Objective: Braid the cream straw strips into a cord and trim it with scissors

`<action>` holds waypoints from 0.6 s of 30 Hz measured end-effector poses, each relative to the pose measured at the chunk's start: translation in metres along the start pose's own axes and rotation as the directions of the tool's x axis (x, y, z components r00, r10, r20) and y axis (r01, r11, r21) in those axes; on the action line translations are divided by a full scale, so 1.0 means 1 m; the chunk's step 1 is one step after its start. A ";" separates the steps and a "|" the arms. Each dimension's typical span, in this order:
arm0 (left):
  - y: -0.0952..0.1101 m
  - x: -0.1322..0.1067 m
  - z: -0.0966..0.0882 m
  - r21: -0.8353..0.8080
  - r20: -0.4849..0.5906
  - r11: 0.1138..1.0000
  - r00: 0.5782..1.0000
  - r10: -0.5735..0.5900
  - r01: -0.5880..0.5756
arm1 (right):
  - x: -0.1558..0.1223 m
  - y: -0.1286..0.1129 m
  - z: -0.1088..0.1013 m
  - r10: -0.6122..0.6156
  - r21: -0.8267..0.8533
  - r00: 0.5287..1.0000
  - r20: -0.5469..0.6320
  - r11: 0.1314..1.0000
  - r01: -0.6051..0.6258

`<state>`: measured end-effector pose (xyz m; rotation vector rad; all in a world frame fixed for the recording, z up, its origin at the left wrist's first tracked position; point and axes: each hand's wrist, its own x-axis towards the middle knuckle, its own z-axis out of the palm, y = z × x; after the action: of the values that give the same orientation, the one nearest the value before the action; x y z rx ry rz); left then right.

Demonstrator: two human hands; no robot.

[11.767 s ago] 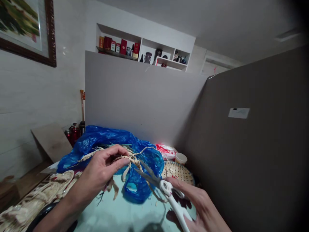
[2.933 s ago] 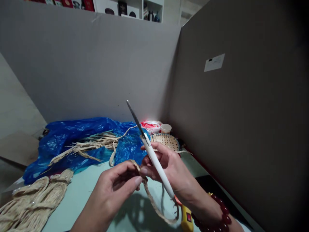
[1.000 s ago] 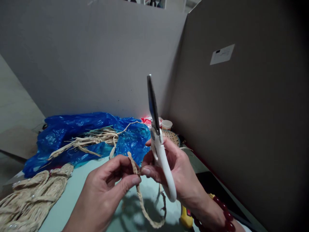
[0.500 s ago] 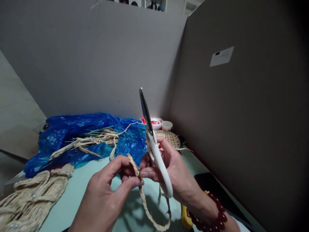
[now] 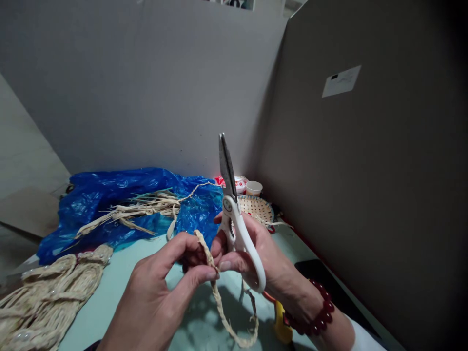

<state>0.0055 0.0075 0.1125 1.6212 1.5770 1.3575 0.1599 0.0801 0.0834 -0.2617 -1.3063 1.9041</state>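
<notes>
Between the thumb and fingers of my left hand [image 5: 164,287] is pinched a braided straw cord [image 5: 221,309], which hangs down in a loop over the table. My right hand [image 5: 252,248] carries white-handled scissors [image 5: 237,219], blades pointing up and closed together. The right thumb and fingertip also meet at the cord, close to my left fingertips; whether they grip it I cannot tell. Woven straw pieces [image 5: 54,297] with clear beads or pins lie to the left of my left hand.
Loose dry straw strands [image 5: 146,214] rest on a crumpled blue plastic bag [image 5: 91,195]. Behind my right hand stand a small woven basket [image 5: 261,207] and a paper cup [image 5: 253,188]. A yellow tool [image 5: 282,326] lies below my right wrist. Grey partitions [image 5: 164,97] enclose the table.
The scissors have turned slightly and shifted a little right, showing their flat side more. Both hands keep their place at the cord. The view has tilted slightly.
</notes>
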 end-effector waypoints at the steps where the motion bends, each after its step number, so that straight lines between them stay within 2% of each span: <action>1: 0.000 0.000 0.000 0.004 -0.005 1.000 1.000 -0.002 0.002 | 0.000 0.000 0.001 -0.001 0.003 1.000 0.001 1.000 0.001; 6: -0.001 0.001 -0.003 0.116 0.031 0.992 0.999 0.036 -0.039 | 0.001 -0.002 0.006 0.014 0.016 0.999 -0.039 1.000 -0.013; 9: -0.002 0.001 -0.006 0.151 -0.004 0.988 0.999 0.044 -0.043 | -0.001 -0.005 0.009 0.025 -0.013 0.998 -0.064 1.000 -0.026; 15: -0.003 0.000 -0.006 0.104 -0.017 0.985 0.990 0.141 -0.139 | -0.002 -0.006 0.014 -0.037 -0.131 0.990 -0.137 0.991 0.019; 18: -0.004 0.000 -0.006 0.060 -0.024 0.989 0.990 0.140 -0.138 | -0.001 -0.001 0.014 -0.088 -0.169 0.984 -0.152 0.984 0.062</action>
<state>-0.0013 0.0071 0.1111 1.7839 1.5580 1.4222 0.1531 0.0697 0.0898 -0.4331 -1.3459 1.6790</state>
